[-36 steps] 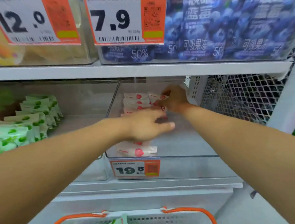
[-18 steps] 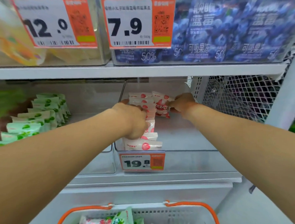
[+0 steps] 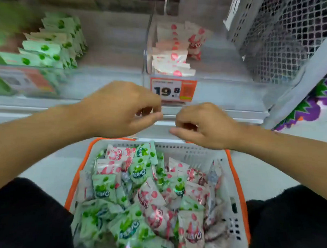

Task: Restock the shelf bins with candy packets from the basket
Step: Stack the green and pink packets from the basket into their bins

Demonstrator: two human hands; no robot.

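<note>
Head view: both hands are held empty above the basket's point(image 3: 237, 183) far rim, at 12 o'clock of the pile. Left hand point(image 3: 120, 110): fingers loosely curled, thumb near the fingertips, nothing pinched. Right hand point(image 3: 205, 125): fingers curled under, thumb stretched toward 9 o'clock, nothing held.

Candy packets point(image 3: 144, 194) are heaped in the basket, green and pink mixed, lying every way, so no common long axis can be given. From both hands the heap lies at 6 o'clock, just below. Green packets are bunched at 7 to 9 o'clock of the basket, nearer the left hand; pink ones at 3 to 5 o'clock, nearer the right hand.

Pink bin point(image 3: 226, 85) sits at 12 o'clock beyond the hands, part filled with a row of pink packets. Green bin point(image 3: 108, 78) is at 10 o'clock, also part stocked.

Judged next: a straight drop to 6 o'clock, each hand taking its nearer colour.
</note>
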